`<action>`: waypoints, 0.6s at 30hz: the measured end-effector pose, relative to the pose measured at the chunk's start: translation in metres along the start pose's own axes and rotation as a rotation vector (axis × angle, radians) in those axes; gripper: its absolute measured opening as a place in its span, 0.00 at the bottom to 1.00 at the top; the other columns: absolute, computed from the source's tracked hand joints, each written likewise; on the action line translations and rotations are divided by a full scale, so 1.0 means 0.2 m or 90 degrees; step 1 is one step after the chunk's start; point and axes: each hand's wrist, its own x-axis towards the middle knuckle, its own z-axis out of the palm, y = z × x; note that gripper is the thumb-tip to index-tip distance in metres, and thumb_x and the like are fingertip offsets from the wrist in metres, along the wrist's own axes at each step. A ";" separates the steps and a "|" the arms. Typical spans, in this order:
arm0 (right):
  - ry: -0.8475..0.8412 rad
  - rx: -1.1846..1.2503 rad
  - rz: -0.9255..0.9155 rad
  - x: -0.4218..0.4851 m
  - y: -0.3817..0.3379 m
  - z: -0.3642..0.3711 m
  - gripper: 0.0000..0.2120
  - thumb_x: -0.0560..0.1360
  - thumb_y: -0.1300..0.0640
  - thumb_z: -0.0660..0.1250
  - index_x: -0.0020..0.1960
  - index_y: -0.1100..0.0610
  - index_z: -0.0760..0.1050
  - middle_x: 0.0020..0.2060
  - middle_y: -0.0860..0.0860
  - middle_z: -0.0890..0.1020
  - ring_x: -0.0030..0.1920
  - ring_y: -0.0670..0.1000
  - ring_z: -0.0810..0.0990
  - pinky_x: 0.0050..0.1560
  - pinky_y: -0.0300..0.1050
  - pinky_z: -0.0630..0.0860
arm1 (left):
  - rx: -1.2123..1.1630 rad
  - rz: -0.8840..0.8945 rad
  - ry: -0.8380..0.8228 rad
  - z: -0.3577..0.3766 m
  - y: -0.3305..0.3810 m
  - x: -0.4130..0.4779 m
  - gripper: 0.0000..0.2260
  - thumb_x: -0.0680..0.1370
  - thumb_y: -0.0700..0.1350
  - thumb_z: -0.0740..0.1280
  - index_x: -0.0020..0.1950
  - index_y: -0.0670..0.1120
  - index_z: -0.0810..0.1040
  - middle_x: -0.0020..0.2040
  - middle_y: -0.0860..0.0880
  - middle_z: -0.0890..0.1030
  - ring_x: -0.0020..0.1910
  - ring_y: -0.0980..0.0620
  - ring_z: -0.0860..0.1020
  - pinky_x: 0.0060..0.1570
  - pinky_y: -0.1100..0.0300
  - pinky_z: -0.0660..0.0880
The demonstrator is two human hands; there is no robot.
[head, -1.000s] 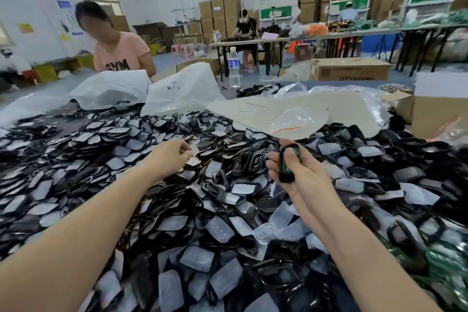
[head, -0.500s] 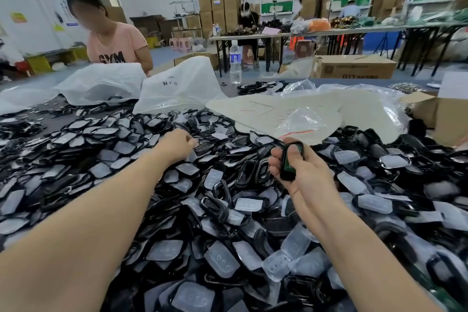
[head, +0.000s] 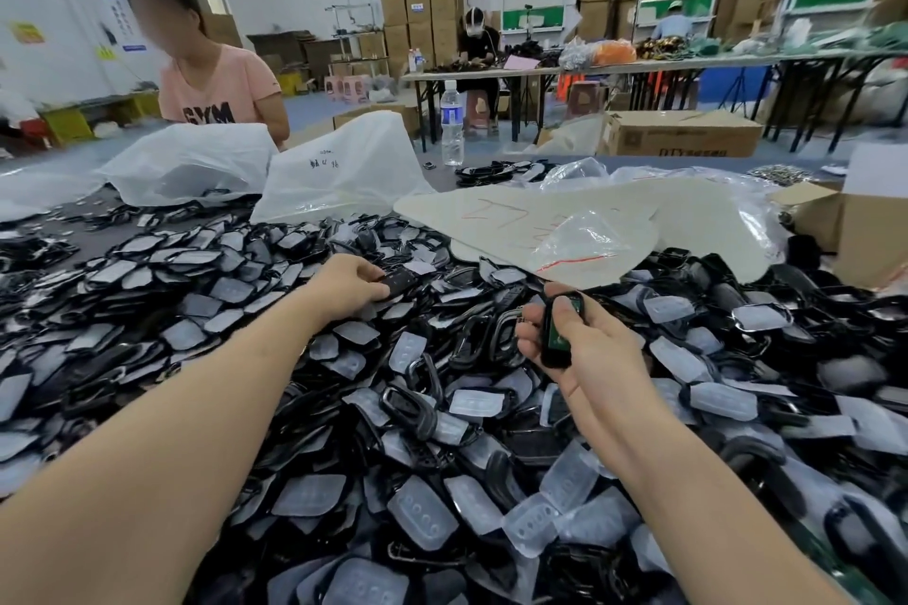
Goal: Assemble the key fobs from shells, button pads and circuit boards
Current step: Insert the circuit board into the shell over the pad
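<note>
The table is buried under a heap of black shells (head: 417, 408) and translucent button pads (head: 422, 518). My right hand (head: 584, 349) holds a black shell with a green circuit board (head: 559, 328) seated in it, thumb along its edge, above the pile. My left hand (head: 351, 283) reaches further out over the heap and pinches a flat black shell piece (head: 397, 281) between thumb and fingers.
White plastic bags (head: 339, 172) and a clear bag on pale sheets (head: 570, 231) lie at the heap's far side. A cardboard box (head: 869, 236) stands at right. A person in a pink shirt (head: 221, 88) works opposite; a water bottle (head: 452, 123) stands beyond.
My left hand has drawn a black shell piece out of the pile; before, its fingers were curled into the heap. My right hand keeps the shell with the board, barely shifted.
</note>
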 end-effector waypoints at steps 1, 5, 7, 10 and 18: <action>-0.001 0.002 0.011 0.00 0.00 -0.01 0.08 0.85 0.62 0.58 0.55 0.59 0.76 0.36 0.54 0.83 0.32 0.50 0.82 0.33 0.41 0.80 | -0.023 -0.004 0.010 -0.02 0.01 -0.02 0.15 0.77 0.43 0.73 0.63 0.43 0.80 0.51 0.48 0.81 0.45 0.52 0.79 0.46 0.61 0.73; 0.014 -0.007 0.082 -0.02 -0.03 -0.03 0.08 0.85 0.63 0.58 0.55 0.61 0.76 0.35 0.56 0.84 0.28 0.51 0.82 0.27 0.41 0.78 | -0.171 0.026 0.021 -0.10 0.14 -0.16 0.12 0.77 0.45 0.73 0.60 0.46 0.81 0.51 0.50 0.83 0.45 0.56 0.78 0.49 0.60 0.70; 0.029 -0.035 0.099 -0.04 -0.06 -0.04 0.09 0.85 0.64 0.57 0.55 0.60 0.76 0.36 0.56 0.84 0.25 0.50 0.80 0.23 0.39 0.74 | -0.244 0.068 -0.039 -0.11 0.25 -0.31 0.08 0.77 0.46 0.74 0.55 0.49 0.82 0.47 0.52 0.84 0.43 0.56 0.79 0.53 0.60 0.69; 0.017 -0.067 0.107 -0.10 -0.12 -0.07 0.09 0.84 0.64 0.56 0.56 0.58 0.75 0.32 0.53 0.83 0.23 0.47 0.74 0.20 0.38 0.67 | -0.286 0.172 -0.077 -0.03 0.39 -0.53 0.05 0.76 0.45 0.75 0.50 0.52 0.82 0.42 0.57 0.86 0.40 0.61 0.81 0.48 0.66 0.73; -0.023 -0.217 0.042 -0.44 -0.26 -0.34 0.21 0.77 0.39 0.66 0.41 0.55 0.85 0.27 0.53 0.79 0.19 0.47 0.65 0.18 0.36 0.60 | 0.003 0.627 0.274 0.43 0.57 -1.00 0.03 0.79 0.43 0.68 0.47 0.44 0.80 0.54 0.51 0.77 0.52 0.53 0.76 0.53 0.66 0.72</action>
